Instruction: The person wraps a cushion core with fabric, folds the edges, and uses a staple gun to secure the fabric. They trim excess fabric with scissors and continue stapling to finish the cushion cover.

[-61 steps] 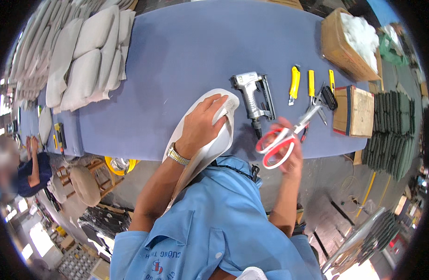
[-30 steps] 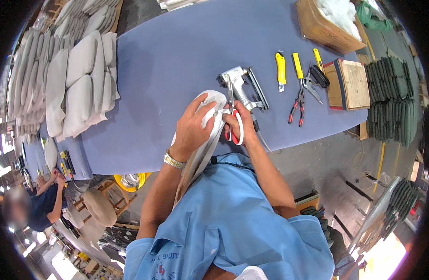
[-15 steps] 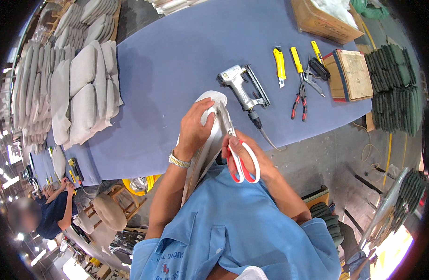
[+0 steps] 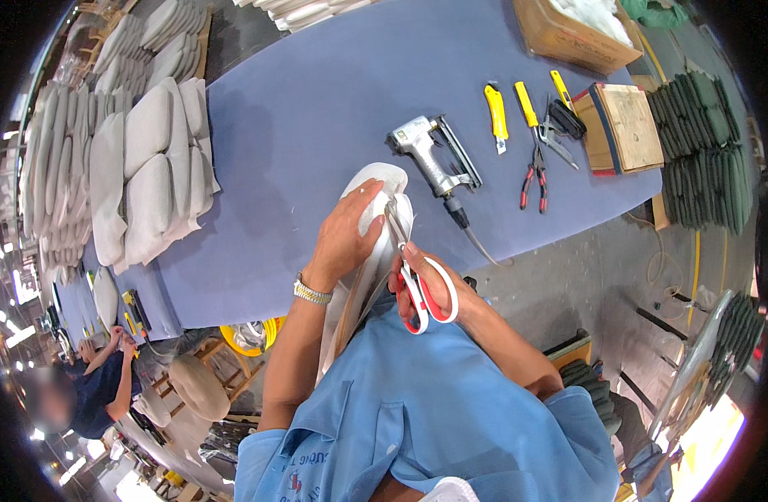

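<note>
reviewing the head view from my remote station, i note one chief change: the scissors [image 4: 418, 293], held well clear on the right two seconds ago, are now brought in against the white padded piece [image 4: 382, 176]. their blades point away from the wearer and reach into the folded edge, between the thumb of the left hand [image 4: 344, 238] and the right hand [image 4: 466, 299].

condition of hands: the right hand is closed around the red-and-white handles. the left hand grips the piece, fingers over its far face and thumb bearing on the near side, just left of the blades. the piece stands tilted beneath the left hand, its rounded end beyond the fingers and its lower part running back against the blue shirt [image 4: 400, 393]. i cannot tell whether the blades are parted or whether any material is severed.

assessment: i judge that the work has passed from positioning to trimming at the fold. the left thumb sits near the cutting line and, in my judgement, merits attention.

surroundings: the staple gun [image 4: 430, 159] lies idle on the table [image 4: 292, 125], beyond the right hand. the yellow cutter [image 4: 497, 117] and the red-handled pliers [image 4: 534, 171] lie farther out, to that hand's right, untouched.
</note>
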The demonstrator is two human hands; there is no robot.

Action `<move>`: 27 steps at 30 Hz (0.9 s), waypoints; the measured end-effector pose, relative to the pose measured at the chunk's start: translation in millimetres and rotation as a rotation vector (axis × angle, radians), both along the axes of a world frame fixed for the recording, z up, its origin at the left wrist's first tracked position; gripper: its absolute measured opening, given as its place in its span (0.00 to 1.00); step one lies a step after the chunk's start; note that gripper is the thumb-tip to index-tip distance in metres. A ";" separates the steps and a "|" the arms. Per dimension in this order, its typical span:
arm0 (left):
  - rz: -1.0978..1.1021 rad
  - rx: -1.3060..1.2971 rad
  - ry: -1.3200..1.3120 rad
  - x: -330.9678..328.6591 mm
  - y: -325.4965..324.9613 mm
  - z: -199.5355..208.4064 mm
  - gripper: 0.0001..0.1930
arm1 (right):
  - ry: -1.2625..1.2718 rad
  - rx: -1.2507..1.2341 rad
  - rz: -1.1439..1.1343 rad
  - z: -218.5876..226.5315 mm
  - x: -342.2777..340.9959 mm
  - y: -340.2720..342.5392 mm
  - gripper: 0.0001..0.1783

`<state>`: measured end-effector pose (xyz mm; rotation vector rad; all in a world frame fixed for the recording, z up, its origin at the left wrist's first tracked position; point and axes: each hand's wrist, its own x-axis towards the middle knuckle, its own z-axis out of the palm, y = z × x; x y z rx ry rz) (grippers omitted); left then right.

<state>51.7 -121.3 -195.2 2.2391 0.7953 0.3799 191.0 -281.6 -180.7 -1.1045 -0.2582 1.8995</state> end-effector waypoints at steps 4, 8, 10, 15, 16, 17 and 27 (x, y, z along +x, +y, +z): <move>0.005 -0.015 -0.020 -1.3 1.5 -0.1 0.27 | -0.002 0.000 -0.068 1.9 -3.7 3.5 0.41; 0.001 -0.016 -0.029 -1.8 3.2 -1.8 0.27 | 0.032 -0.041 -0.157 3.4 -4.1 4.9 0.39; -0.001 0.001 -0.020 -1.0 2.8 -1.6 0.27 | 0.046 -0.038 -0.162 1.8 -3.9 2.6 0.39; 0.019 0.080 -0.014 6.3 -1.1 4.5 0.25 | 0.233 0.023 -0.224 -10.4 3.1 -3.6 0.38; 0.020 0.115 -0.019 8.9 -0.6 5.3 0.25 | 0.224 0.042 -0.230 -5.7 5.2 -3.4 0.38; 0.014 0.147 -0.022 12.2 -0.3 6.1 0.23 | 0.215 0.060 -0.236 -2.6 7.4 -3.6 0.38; 0.035 0.285 0.003 23.3 2.6 -0.6 0.07 | -0.147 0.207 -0.099 16.3 17.5 -3.4 0.32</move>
